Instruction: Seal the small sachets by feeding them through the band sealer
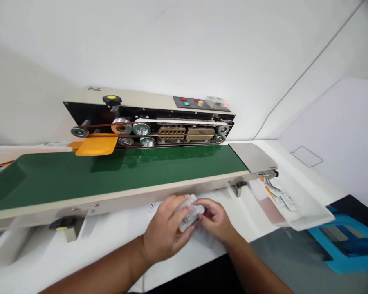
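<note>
Just in front of the conveyor's near edge, my left hand [167, 228] is closed round a small whitish, see-through plastic pack [188, 218] with dark print on it. My right hand [216, 218] pinches the right end of the same pack between thumb and fingers. Its exact kind is hard to make out, as the fingers cover part of it. Below the hands lies a clear plastic item [204, 237], partly hidden by them. Behind stands a band sealing machine [147, 114] with a green conveyor belt [125, 171]. An orange pouch [97, 145] hangs from its bands at the left.
A whitish tray [313, 218] at the right holds white and orange packets [280, 194]. Beyond the white table [119, 232] is a blue plastic stool [349, 241]. Black knobs [63, 223] stick out under the conveyor. A cable [309, 65] runs down the wall.
</note>
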The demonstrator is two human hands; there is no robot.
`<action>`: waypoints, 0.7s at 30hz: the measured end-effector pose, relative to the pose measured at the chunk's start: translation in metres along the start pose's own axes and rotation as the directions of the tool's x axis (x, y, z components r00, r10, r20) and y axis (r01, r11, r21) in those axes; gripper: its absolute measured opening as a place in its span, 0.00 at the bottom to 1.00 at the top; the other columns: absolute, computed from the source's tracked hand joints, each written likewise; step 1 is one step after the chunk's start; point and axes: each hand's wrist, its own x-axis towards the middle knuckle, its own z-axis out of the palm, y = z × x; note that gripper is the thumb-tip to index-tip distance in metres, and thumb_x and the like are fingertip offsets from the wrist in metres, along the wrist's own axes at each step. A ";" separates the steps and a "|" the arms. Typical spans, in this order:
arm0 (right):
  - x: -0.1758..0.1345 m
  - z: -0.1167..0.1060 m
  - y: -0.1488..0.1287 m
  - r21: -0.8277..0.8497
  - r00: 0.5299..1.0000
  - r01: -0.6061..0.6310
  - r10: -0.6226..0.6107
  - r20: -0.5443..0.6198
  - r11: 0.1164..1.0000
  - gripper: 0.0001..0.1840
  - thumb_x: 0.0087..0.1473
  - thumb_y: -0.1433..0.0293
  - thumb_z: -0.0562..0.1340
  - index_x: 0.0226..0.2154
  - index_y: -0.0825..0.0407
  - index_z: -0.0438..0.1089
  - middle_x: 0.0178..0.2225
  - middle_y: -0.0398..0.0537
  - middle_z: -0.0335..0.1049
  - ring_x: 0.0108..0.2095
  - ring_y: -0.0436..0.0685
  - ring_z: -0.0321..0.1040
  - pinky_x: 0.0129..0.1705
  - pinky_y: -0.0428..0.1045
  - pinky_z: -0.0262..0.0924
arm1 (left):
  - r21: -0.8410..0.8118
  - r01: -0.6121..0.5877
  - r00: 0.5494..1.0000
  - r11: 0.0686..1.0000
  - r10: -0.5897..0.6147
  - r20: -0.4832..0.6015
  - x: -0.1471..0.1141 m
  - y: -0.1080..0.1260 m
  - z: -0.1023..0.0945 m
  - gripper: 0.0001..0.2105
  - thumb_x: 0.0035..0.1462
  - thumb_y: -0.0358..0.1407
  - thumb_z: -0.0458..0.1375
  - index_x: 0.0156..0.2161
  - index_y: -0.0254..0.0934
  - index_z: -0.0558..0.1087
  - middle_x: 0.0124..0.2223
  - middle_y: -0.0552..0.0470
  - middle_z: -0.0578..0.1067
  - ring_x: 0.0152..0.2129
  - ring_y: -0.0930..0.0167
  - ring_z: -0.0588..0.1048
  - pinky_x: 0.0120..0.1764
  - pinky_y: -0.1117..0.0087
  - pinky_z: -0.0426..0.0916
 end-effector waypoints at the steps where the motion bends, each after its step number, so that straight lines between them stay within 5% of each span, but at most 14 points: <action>1: -0.001 -0.004 0.004 0.051 0.998 -0.002 0.006 -0.065 0.999 0.14 0.58 0.68 0.65 0.47 0.47 0.73 0.40 0.48 0.78 0.35 0.56 0.75 0.37 0.49 0.70 | -0.019 0.070 0.998 0.997 -0.069 0.011 0.000 -0.002 0.000 0.22 0.63 0.36 0.59 0.60 0.35 0.65 0.57 0.36 0.74 0.53 0.55 0.73 0.54 0.51 0.70; 8: -0.012 -0.021 0.015 0.120 0.994 -0.025 0.038 -0.101 0.992 0.10 0.59 0.65 0.67 0.43 0.46 0.70 0.35 0.46 0.75 0.31 0.54 0.71 0.33 0.47 0.67 | -0.210 0.455 0.890 0.866 -0.434 0.139 -0.002 0.001 0.006 0.22 0.68 0.38 0.55 0.64 0.40 0.63 0.49 0.45 0.77 0.36 0.66 0.78 0.39 0.66 0.76; 13: -0.017 -0.019 0.012 0.080 0.997 -0.043 0.047 -0.055 0.996 0.13 0.61 0.64 0.65 0.47 0.44 0.65 0.38 0.46 0.75 0.35 0.56 0.74 0.36 0.49 0.69 | -0.299 0.555 0.832 0.776 -0.526 0.180 0.001 0.003 0.008 0.12 0.67 0.38 0.56 0.52 0.42 0.75 0.42 0.52 0.81 0.29 0.70 0.78 0.33 0.73 0.73; 17: -0.016 -0.029 -0.010 -0.229 0.996 -0.018 0.037 0.082 0.973 0.30 0.63 0.66 0.62 0.64 0.44 0.54 0.43 0.49 0.75 0.41 0.58 0.74 0.44 0.53 0.69 | -0.339 0.584 0.808 0.737 -0.565 0.166 -0.001 0.000 0.010 0.07 0.64 0.38 0.60 0.43 0.40 0.79 0.32 0.55 0.80 0.23 0.73 0.76 0.30 0.75 0.70; 21: -0.007 -0.042 -0.039 -0.586 0.976 0.112 0.021 0.215 0.803 0.22 0.63 0.65 0.61 0.59 0.47 0.67 0.43 0.50 0.76 0.37 0.57 0.71 0.43 0.51 0.65 | -0.395 0.563 0.825 0.726 -0.525 0.209 -0.003 -0.002 0.013 0.06 0.62 0.39 0.63 0.41 0.40 0.78 0.24 0.58 0.76 0.19 0.74 0.72 0.25 0.77 0.66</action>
